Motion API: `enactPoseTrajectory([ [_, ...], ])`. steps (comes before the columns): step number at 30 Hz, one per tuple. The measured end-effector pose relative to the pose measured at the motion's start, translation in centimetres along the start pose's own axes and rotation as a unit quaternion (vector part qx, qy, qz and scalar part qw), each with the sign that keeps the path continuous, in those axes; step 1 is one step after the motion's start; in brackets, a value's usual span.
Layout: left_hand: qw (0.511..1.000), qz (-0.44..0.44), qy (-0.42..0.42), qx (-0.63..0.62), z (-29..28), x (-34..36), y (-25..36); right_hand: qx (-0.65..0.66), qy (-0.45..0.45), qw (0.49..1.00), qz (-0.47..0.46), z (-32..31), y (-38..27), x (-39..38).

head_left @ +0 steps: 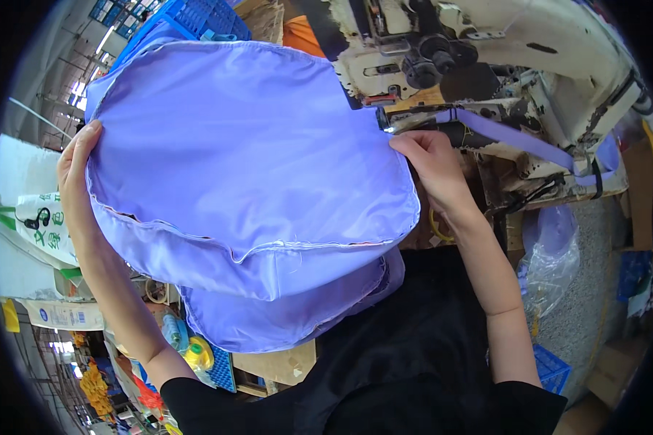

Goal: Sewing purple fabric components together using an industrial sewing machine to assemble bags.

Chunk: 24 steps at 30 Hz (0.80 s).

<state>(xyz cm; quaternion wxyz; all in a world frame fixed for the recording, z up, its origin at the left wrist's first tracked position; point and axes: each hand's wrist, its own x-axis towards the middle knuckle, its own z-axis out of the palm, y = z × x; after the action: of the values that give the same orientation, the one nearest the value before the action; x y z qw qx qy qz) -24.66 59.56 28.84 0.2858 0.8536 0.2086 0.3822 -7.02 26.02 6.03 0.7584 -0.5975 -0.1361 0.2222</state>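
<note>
Large green characters (54, 238) on a white sheet or bag (29, 206) at far left, tilted, down its lower right part, plus a blue oval mark (43, 315) and fine dark print (87, 317), too small to read, on a white packet (65, 313) below.

Bright, diffuse light gives the cloth (247, 145) soft shading; 1 small glint shows at the machine (573, 43). Fisheye distortion curves the periphery; corners are black.

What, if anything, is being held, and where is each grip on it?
A purple fabric piece: the left grip is on its left edge, the right grip on its right edge, near the sewing machine.
</note>
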Motion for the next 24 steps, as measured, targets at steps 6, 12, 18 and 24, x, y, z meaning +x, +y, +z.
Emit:
enactPoseTrajectory([
  [6, 0.998, 0.005, 0.046, -0.039, 2.0, -0.8, 1.8, -0.143, -0.036, 0.989, -0.001, -0.4, -1.8, 0.3],
  [12, 0.998, 0.015, 0.04, -0.056, 2.9, -0.5, 2.3, -0.16, -0.073, 0.978, 0.112, 0.2, -3.1, -1.0],
  [18, 0.994, 0.052, 0.043, -0.091, 3.3, -1.1, 3.0, -0.117, -0.055, 0.981, 0.143, 1.0, -3.3, -0.5],
  [24, 0.99, 0.067, 0.081, -0.091, 3.3, -2.6, 3.9, -0.115, -0.062, 0.977, 0.169, 1.3, -2.9, -0.4],
])
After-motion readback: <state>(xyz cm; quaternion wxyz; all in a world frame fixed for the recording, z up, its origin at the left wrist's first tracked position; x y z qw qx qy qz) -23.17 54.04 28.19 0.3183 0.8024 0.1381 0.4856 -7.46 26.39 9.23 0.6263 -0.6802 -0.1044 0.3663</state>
